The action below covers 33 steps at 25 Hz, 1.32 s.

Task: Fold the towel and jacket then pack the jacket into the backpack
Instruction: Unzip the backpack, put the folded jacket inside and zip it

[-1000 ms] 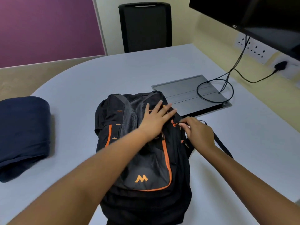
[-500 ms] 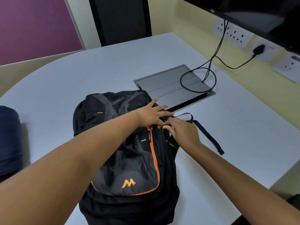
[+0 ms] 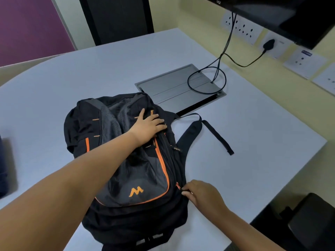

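The black and orange backpack (image 3: pixel 130 171) is lying flat near the front edge of the table (image 3: pixel 253 134), its strap (image 3: pixel 217 136) trailing toward the right edge; the left hand (image 3: pixel 147 127) is pressing on its upper part, fingers (image 3: pixel 159 122) lying straight and spread; the right hand (image 3: pixel 201 194) is pinching the zipper pull (image 3: pixel 178 186) at the bag's right side, fingers curling round it; a dark blue fabric (image 3: pixel 2 169) is showing at the table's left edge.
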Available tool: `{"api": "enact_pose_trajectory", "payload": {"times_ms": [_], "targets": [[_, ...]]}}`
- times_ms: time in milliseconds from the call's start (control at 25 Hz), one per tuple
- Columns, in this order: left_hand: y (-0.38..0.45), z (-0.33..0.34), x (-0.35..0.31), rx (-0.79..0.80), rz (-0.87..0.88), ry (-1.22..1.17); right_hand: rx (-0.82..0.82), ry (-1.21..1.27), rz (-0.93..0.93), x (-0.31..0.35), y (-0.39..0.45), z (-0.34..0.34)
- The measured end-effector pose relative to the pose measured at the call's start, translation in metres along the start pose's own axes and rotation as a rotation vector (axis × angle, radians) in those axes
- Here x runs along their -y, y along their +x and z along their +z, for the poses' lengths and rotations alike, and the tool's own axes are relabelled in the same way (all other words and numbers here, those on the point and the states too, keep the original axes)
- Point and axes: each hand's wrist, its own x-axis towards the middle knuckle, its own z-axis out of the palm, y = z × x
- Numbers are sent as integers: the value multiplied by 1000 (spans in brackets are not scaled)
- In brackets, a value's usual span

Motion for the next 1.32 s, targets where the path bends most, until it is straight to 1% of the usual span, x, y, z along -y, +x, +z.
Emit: {"api": "enact_pose_trajectory", "payload": {"times_ms": [40, 80, 120, 160, 200, 240, 320, 360, 400, 440, 560, 640, 720, 840, 1000, 1080, 1120, 1160, 1240, 1280, 1320], "targets": [[-13, 5, -12, -84, -71, -110, -5, 19, 15, 5, 3, 0], [-27, 11, -28, -209, -128, -201, -7, 39, 39, 9, 5, 1], [-42, 17, -45, -366, -171, -261, -4, 42, 56, 13, 4, 3], [-57, 22, -64, -487, -219, -273, -12, 21, 73, 17, 3, 5], [-72, 24, -82, -513, -274, -275, 0, 26, 107, 21, 1, 6], [-84, 25, -100, -397, -339, -310, 12, 47, 156, 26, 0, 4], [-95, 29, -128, -31, -486, -421, 46, 128, 238, 32, -2, 1], [-97, 31, -138, 96, -528, -469, 48, 131, 251, 34, -3, 1], [-96, 33, -143, 169, -544, -508, 50, 129, 263, 37, -4, -2], [-94, 34, -146, 204, -554, -537, 44, 134, 268, 39, -4, -3], [-87, 36, -147, 257, -554, -624, 58, 219, 313, 46, -5, -7], [-86, 32, -146, 259, -568, -714, 64, 241, 342, 53, -4, -6], [-85, 28, -143, 227, -616, -797, 61, 264, 354, 62, -7, -2], [-84, 22, -141, 147, -666, -820, 55, 336, 367, 77, -27, 3], [-96, 19, -152, 48, -684, -862, 200, 403, 280, 106, -48, 9], [-108, 21, -158, -46, -663, -845, 258, 432, 276, 105, -39, 3], [-116, 25, -160, -97, -675, -833, 254, 431, 288, 100, -32, -2], [-126, 29, -162, -144, -696, -829, 216, 420, 312, 92, -26, -6], [-148, 45, -168, -184, -736, -833, 87, 368, 350, 75, -14, -18], [-159, 54, -174, -151, -749, -824, 45, 334, 328, 69, -10, -21], [-169, 62, -179, -90, -746, -780, 36, 301, 276, 64, -5, -22]]}}
